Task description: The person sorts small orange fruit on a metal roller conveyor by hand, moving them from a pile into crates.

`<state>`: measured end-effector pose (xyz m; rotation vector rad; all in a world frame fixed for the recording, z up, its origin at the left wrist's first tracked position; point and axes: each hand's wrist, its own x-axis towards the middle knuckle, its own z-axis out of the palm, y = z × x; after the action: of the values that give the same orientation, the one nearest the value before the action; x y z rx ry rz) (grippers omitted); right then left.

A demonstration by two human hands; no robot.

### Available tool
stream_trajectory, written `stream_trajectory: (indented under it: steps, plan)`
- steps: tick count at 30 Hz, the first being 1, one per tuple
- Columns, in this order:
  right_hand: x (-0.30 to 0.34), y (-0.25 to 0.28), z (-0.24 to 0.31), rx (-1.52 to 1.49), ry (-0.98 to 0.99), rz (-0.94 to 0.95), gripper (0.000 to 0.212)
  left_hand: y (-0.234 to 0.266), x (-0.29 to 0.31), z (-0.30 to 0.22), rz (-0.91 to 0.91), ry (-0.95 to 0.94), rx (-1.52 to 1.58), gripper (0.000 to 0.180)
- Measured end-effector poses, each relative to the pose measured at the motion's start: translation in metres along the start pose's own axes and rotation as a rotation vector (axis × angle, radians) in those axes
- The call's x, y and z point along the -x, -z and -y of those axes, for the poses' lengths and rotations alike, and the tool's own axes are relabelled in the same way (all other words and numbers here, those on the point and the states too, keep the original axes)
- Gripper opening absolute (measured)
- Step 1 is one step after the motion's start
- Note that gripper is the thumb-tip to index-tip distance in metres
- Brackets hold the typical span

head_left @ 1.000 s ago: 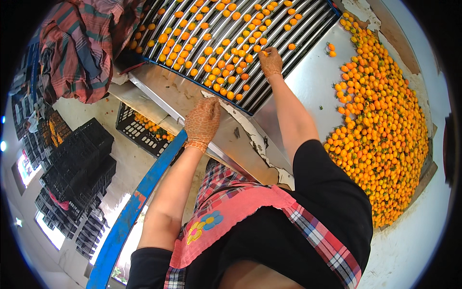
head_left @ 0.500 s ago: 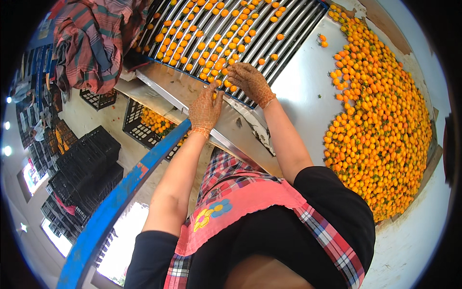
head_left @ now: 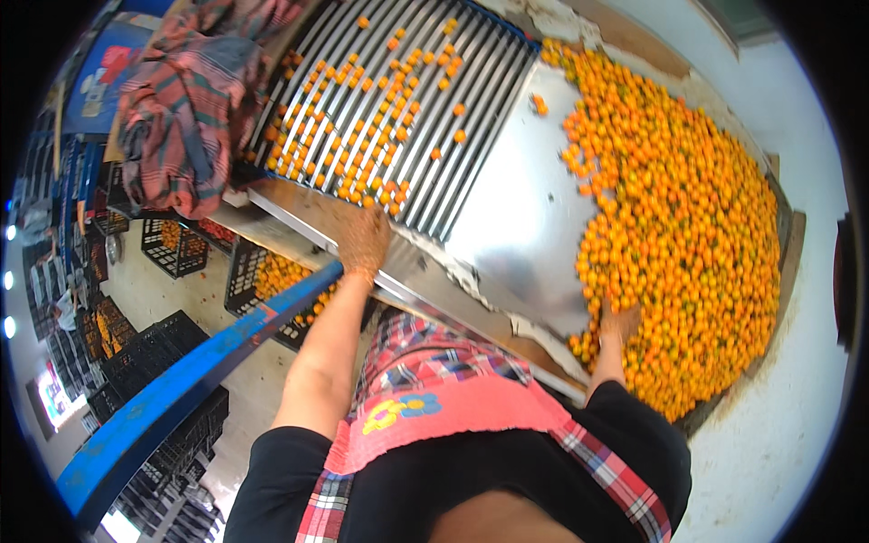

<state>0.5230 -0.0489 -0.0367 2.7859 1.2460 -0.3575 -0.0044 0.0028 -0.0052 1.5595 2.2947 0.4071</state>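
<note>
My left hand (head_left: 365, 238), in a brown patterned glove, is at the near edge of the metal roller rack (head_left: 484, 109), beside the closest row of small orange cherry tomatoes (head_left: 387, 195). The back of the hand hides its fingers, so a grip cannot be made out. Off to the right, my gloved right hand (head_left: 620, 321) reaches into the near left edge of a large heap of the same cherry tomatoes (head_left: 688, 244), some with green stems. Its fingers are mostly hidden among the fruit. A smooth metal sheet (head_left: 516, 217) lies between rack and heap.
A blue bar (head_left: 208, 366) slants up from the lower left to near my left wrist. Plaid cloth (head_left: 195, 118) hangs left of the rack. Below the ledge stand a black crate (head_left: 240, 281) with orange fruit and stacked black crates (head_left: 163, 339).
My right hand has left the rack's near edge and moved right and nearer, into the heap. My left hand stays by the rack's edge. The whole view has shifted and turned.
</note>
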Motion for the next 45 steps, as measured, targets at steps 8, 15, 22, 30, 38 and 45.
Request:
stream_trajectory:
  steps: [8, 15, 22, 30, 38, 45]
  plan:
    - [-0.001, -0.055, 0.145, -0.293, -0.68, 0.199, 0.114, -0.002, 0.001, -0.006, 0.085, 0.129, 0.057, 0.022]
    - [0.003, -0.121, 0.308, -0.798, 0.29, 0.504, 0.061, 0.0, 0.003, -0.015, 0.056, 0.115, 0.046, 0.015]
    - [0.037, -0.087, 0.327, -0.426, 0.762, 0.51, 0.04, -0.005, 0.005, -0.006, -0.002, 0.097, 0.034, 0.016]
    - [0.071, -0.082, 0.191, 0.057, 0.34, 0.27, 0.043, -0.003, 0.005, -0.006, 0.01, 0.103, -0.006, 0.018]
    - [0.117, -0.16, 0.285, -0.74, 0.324, 0.621, 0.064, -0.008, 0.003, -0.005, -0.014, 0.062, -0.04, 0.018]
    - [0.073, -0.102, 0.273, -0.291, 0.824, 0.734, 0.052, -0.003, 0.006, -0.004, -0.023, 0.072, -0.008, 0.018]
